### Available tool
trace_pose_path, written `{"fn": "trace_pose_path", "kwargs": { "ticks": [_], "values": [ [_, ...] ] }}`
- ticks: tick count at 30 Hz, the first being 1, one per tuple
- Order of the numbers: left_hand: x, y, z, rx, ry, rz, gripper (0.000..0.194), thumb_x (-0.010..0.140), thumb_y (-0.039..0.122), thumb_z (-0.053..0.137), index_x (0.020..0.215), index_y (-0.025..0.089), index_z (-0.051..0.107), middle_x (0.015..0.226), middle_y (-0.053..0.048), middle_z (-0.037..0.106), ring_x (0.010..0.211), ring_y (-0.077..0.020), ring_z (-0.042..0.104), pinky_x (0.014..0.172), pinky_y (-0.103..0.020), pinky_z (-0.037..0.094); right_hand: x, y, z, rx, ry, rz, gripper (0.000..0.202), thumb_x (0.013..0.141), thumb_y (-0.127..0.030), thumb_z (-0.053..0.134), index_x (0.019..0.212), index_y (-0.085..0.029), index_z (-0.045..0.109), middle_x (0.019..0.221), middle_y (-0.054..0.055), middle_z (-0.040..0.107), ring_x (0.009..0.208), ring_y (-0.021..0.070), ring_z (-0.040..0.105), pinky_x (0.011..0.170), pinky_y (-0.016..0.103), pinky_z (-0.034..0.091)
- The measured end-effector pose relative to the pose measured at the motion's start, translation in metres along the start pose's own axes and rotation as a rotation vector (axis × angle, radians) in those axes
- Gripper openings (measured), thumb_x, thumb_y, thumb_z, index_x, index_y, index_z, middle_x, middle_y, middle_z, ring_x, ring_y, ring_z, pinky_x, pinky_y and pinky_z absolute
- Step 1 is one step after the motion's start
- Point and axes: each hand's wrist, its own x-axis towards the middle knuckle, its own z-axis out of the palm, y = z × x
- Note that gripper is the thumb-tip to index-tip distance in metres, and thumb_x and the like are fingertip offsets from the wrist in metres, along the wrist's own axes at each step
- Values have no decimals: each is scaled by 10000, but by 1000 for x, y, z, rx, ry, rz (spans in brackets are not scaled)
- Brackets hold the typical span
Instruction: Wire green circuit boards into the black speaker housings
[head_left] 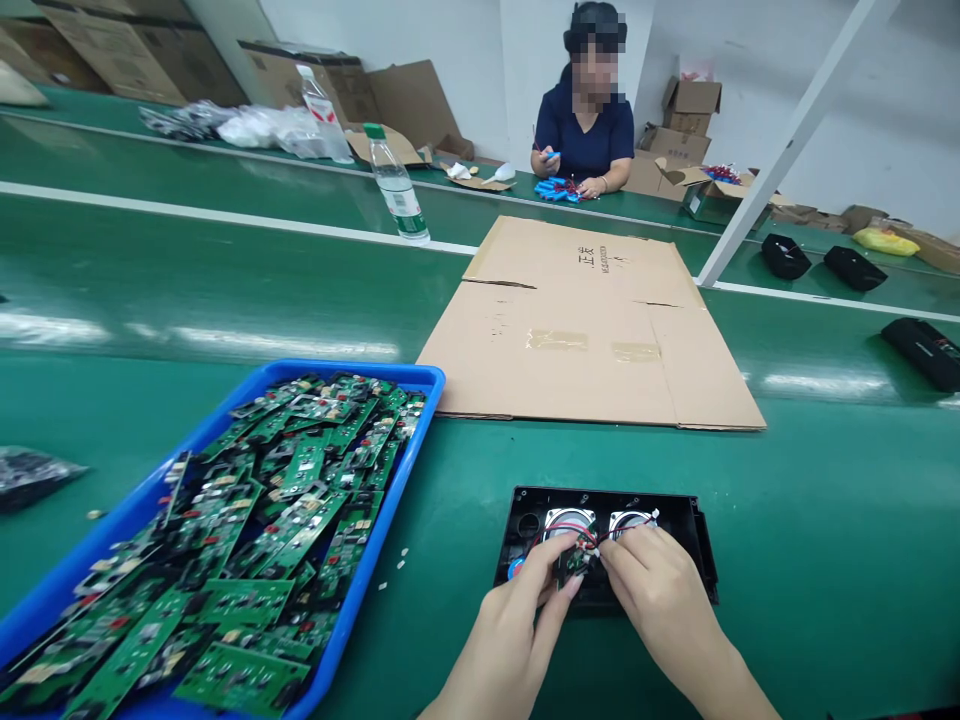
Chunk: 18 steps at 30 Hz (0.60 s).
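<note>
A black speaker housing [694, 525] lies on the green bench in front of me, its inside facing up. Two round speakers [568, 519] sit along its far side, with thin red and black wires [553, 530] running over them. My left hand [514, 615] pinches a small green circuit board [574, 563] above the housing, between thumb and fingers. Close against the board's right side, my right hand [664, 580] has its fingertips closed on a thin wire with a small white plug; the fingers partly hide it. A blue round part [516, 567] shows at the housing's left edge.
A blue tray [390, 490] heaped with green circuit boards stands at left. Beyond the housing lies flattened cardboard [600, 385]. A water bottle [401, 195] stands farther back. Across the bench a person [585, 140] handles blue wired parts. Black cases [922, 352] lie at right.
</note>
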Motion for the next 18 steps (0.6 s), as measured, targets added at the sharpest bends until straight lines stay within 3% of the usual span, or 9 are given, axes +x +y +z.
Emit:
{"fn": "trace_pose_path", "kwargs": {
  "ticks": [5,10,14,18],
  "values": [
    [0,-5,0,54,-36,54,266,922,196,416,1167,279,479,807,41,687,619,-125,646,638,-193,525,2,-1,-2,-76,-17,-84,300,936,-58,347,779,-120,595,648,21,491,600,144,418,553,281,296],
    [5,-5,-4,22,-59,162,320,903,122,410,1167,292,472,998,20,696,872,-111,671,755,-136,494,2,1,-3,-40,5,-74,262,942,-95,387,780,-130,589,643,17,529,584,139,450,537,280,330],
    [6,-2,-9,23,-100,177,322,897,91,408,1140,288,485,1048,14,688,927,-101,653,789,-125,475,1,4,-3,76,-10,32,233,976,-210,362,969,-121,578,728,39,589,632,149,534,561,275,439],
    [4,-1,-12,32,-85,203,290,896,111,417,1128,268,495,977,6,686,819,-120,666,748,-159,504,3,6,-8,176,-109,61,275,982,-233,331,1117,-146,554,842,63,612,737,165,575,622,274,499]
  ]
}}
